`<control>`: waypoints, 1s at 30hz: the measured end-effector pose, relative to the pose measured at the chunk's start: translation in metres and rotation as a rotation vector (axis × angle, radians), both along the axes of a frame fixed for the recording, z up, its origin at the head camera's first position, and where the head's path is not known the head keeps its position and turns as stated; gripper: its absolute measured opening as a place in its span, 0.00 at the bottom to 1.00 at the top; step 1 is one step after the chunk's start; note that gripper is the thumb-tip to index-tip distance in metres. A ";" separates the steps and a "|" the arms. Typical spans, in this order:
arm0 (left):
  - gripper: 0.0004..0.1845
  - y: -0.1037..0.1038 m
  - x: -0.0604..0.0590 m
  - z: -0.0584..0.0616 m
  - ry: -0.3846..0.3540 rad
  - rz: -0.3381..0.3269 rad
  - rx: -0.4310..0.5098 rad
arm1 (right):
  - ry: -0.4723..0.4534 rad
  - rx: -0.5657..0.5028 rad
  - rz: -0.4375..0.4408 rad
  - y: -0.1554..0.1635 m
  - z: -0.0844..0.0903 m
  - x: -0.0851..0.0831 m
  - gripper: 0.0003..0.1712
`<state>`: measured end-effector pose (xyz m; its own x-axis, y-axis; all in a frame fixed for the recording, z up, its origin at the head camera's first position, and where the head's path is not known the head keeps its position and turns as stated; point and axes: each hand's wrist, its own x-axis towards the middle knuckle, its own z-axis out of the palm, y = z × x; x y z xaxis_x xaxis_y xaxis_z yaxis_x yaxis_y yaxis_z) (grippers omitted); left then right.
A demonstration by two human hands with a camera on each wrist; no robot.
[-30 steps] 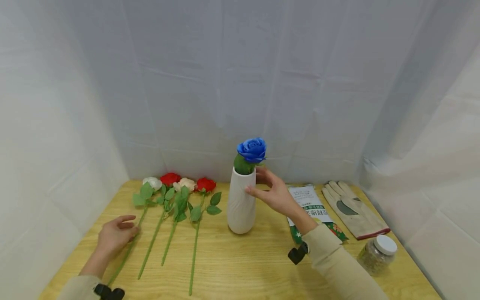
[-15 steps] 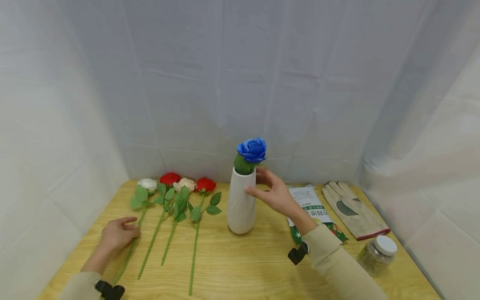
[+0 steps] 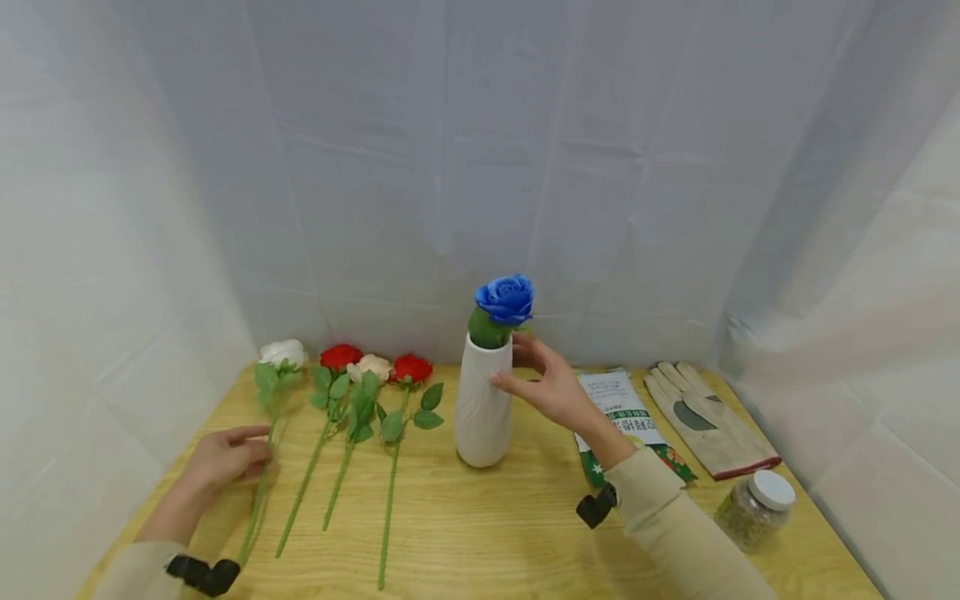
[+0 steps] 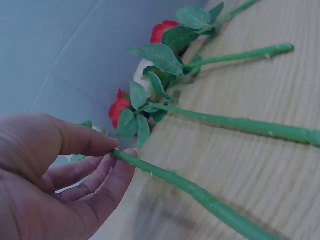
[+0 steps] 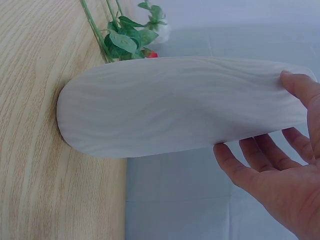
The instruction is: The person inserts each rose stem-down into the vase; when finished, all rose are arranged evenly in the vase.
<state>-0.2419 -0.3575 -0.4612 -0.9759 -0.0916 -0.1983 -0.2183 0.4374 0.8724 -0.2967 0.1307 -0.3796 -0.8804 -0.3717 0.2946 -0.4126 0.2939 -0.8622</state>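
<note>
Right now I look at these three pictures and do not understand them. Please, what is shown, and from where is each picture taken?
There is no machine, only a person with three small cameras: one on the head and one on each wrist. The head view shows a wooden table. The left hand pinches the stem of a white rose; the left wrist view shows that pinch closely. Three more roses lie beside it. The right hand touches the neck of a white vase with nearly straight fingers; the right wrist view shows this sideways. A blue rose stands in the vase. At the right lie a packet, gloves and a jar.
</note>
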 end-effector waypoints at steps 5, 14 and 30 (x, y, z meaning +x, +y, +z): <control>0.36 0.004 0.002 0.012 0.003 -0.052 0.116 | 0.005 0.008 -0.003 0.001 -0.001 -0.001 0.40; 0.42 0.013 0.002 0.026 -0.033 -0.116 0.372 | 0.011 0.005 0.006 0.000 0.000 0.000 0.40; 0.25 0.047 0.007 0.049 0.153 -0.171 0.757 | 0.001 0.001 0.000 0.000 0.000 0.000 0.40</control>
